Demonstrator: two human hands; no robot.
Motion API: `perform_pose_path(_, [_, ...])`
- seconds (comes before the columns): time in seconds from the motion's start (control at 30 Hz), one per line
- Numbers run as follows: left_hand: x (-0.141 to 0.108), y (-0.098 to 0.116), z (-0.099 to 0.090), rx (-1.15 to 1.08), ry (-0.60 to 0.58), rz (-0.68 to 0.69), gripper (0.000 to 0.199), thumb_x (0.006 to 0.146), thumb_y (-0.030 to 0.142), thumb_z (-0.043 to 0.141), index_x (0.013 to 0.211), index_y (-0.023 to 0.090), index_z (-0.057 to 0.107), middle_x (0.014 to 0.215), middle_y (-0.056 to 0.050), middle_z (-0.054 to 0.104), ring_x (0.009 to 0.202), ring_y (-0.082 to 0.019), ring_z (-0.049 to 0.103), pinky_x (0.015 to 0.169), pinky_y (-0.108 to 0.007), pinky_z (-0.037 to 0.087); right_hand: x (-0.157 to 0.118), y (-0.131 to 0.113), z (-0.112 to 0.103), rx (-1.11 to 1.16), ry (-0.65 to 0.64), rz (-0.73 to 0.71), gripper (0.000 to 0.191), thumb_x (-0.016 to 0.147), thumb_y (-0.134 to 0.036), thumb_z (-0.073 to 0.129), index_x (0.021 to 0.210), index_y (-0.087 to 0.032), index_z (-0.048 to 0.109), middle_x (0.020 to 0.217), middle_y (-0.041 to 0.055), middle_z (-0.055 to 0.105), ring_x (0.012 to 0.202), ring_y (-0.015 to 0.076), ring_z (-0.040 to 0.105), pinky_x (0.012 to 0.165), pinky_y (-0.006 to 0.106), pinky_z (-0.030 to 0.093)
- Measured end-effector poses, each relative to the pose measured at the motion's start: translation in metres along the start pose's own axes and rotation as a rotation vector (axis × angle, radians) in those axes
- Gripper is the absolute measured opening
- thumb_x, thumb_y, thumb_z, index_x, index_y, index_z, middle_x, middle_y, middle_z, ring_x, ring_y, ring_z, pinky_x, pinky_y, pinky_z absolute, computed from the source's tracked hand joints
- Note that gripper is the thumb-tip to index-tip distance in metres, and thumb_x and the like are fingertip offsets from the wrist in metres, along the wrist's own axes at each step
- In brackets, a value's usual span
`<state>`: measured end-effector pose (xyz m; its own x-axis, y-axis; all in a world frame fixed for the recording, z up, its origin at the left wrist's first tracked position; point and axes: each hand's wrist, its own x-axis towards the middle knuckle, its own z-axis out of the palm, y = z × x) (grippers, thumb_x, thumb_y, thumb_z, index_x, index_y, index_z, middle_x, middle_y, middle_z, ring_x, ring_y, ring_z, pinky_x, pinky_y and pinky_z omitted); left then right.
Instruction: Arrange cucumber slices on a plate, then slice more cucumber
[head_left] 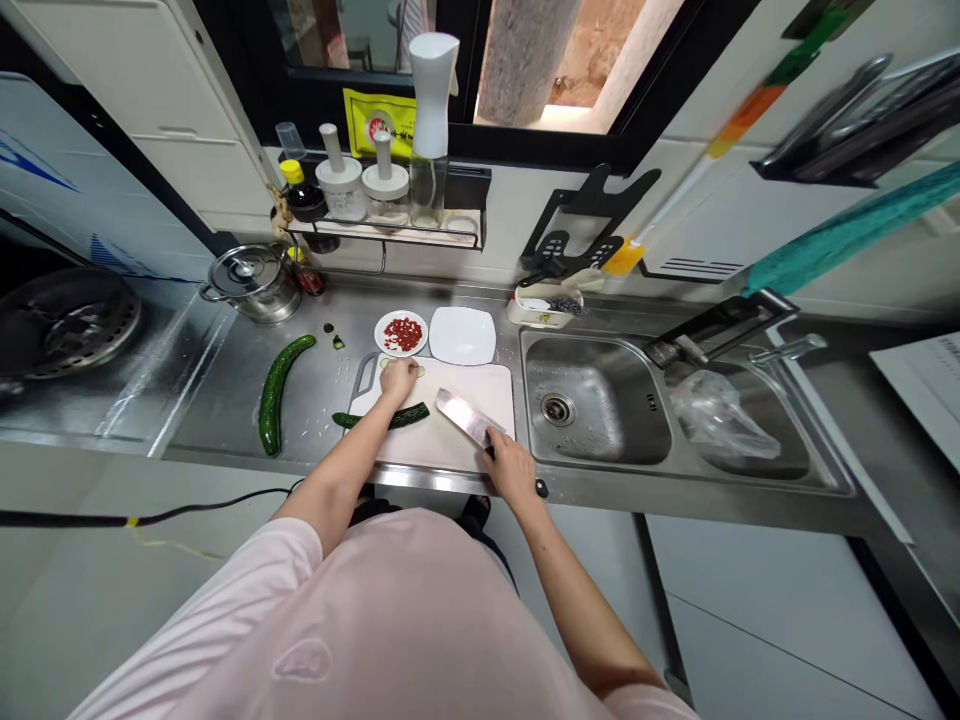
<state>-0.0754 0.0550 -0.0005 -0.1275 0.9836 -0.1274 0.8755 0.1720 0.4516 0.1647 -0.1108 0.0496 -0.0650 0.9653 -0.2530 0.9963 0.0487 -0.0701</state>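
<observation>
My right hand (513, 468) is wrapped round the handle of a kitchen knife (465, 412) with a broad blade. The blade lies over the right part of a white cutting board (457, 452), pointing up and left. At the board's far edge, my left hand (398, 381) is closed, its fingertips pinched at a pale green cucumber slice (419, 371). Another slice shows by the knuckles. Under my left wrist lies a cut length of cucumber (409, 415), partly hidden by the forearm. A whole cucumber (282, 392) rests on the steel counter to the left.
Behind the board stand a plate of chopped red pieces (380, 340) and a white square dish (463, 337). Cucumber ends (337, 343) lie farther left, near a lidded pot (256, 283). A sink (607, 400) is on the right; a seasoning shelf (390, 234) hangs above.
</observation>
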Motion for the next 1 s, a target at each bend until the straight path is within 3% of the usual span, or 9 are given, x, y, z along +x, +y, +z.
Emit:
perform_pose_path(0.5, [0.007, -0.002, 0.004, 0.033, 0.07, 0.07, 0.024, 0.083, 0.023, 0.05, 0.099, 0.024, 0.067, 0.103, -0.006, 0.066, 0.094, -0.021, 0.057, 0.078, -0.03, 0.042, 0.002, 0.001, 0.003, 0.056, -0.005, -0.009, 0.044, 0.087, -0.028, 0.046, 0.131, -0.021, 0.044, 0.104, 0.0071, 0.061, 0.09, 0.0203, 0.058, 0.074, 0.028, 0.038])
perform_pose_path(0.7, [0.003, -0.01, 0.004, 0.027, 0.116, 0.158, 0.022, 0.084, 0.027, 0.053, 0.103, 0.024, 0.066, 0.102, -0.006, 0.064, 0.099, -0.023, 0.052, 0.081, -0.032, 0.041, 0.003, 0.002, 0.004, 0.063, 0.0, -0.006, 0.043, 0.087, -0.028, 0.047, 0.13, -0.022, 0.046, 0.104, 0.0067, 0.062, 0.09, 0.0203, 0.058, 0.073, 0.027, 0.038])
perform_pose_path(1.0, [-0.007, -0.02, -0.002, 0.112, 0.072, 0.301, 0.023, 0.088, 0.029, 0.051, 0.1, 0.025, 0.069, 0.103, -0.007, 0.061, 0.101, -0.023, 0.048, 0.082, -0.032, 0.04, 0.005, 0.0, 0.003, 0.099, 0.012, -0.015, 0.044, 0.086, -0.029, 0.046, 0.13, -0.022, 0.046, 0.102, 0.0063, 0.063, 0.088, 0.0204, 0.059, 0.073, 0.028, 0.039])
